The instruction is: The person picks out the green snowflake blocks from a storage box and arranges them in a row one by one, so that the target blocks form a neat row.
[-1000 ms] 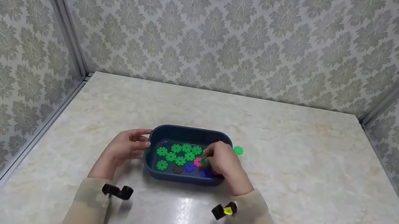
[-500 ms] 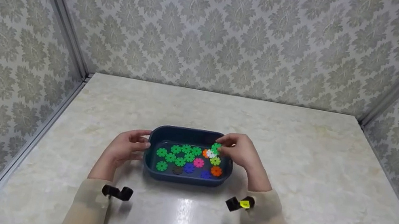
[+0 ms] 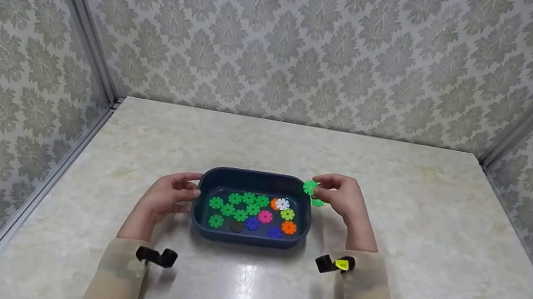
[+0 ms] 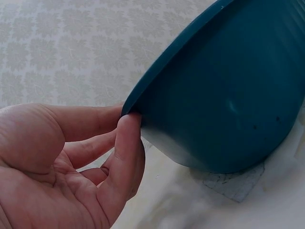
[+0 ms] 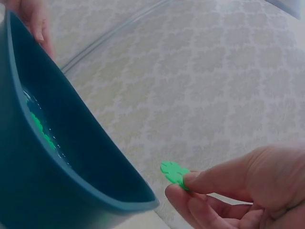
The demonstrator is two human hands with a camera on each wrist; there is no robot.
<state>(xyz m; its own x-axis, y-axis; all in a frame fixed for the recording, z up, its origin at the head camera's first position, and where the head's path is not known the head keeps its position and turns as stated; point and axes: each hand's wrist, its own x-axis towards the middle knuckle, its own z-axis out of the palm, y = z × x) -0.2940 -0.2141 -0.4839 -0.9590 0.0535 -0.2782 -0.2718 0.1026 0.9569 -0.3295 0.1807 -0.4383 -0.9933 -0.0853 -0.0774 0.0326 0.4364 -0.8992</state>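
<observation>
A dark blue plastic bin (image 3: 247, 239) stands on the table, holding several flower-shaped interlocking discs, mostly green (image 3: 228, 209). My left hand (image 3: 165, 196) touches the bin's left side. In the left wrist view, its fingertips meet the rim (image 4: 157, 64) while the palm stays off the wall. Thumb and forefinger of my right hand (image 3: 346, 196) pinch a green interlocking disc (image 3: 309, 187) just past the bin's right rim; the right wrist view shows the same disc (image 5: 173, 172) edge-tilted between the fingertips. Below that hand, a second green disc (image 3: 317, 202) shows partly on the table.
Inside the bin lie also a pink disc (image 3: 265, 216), an orange disc (image 3: 289, 227), a white disc (image 3: 282, 204), a yellow-green disc (image 3: 287, 213), blue discs and a dark one (image 3: 237, 226). Patterned walls (image 3: 286, 38) enclose the marbled table (image 3: 421, 264) at the back and sides.
My right hand has come up out of the bin with a green disc and moved right, over the rim. The left hand and the bin have stayed in place.
</observation>
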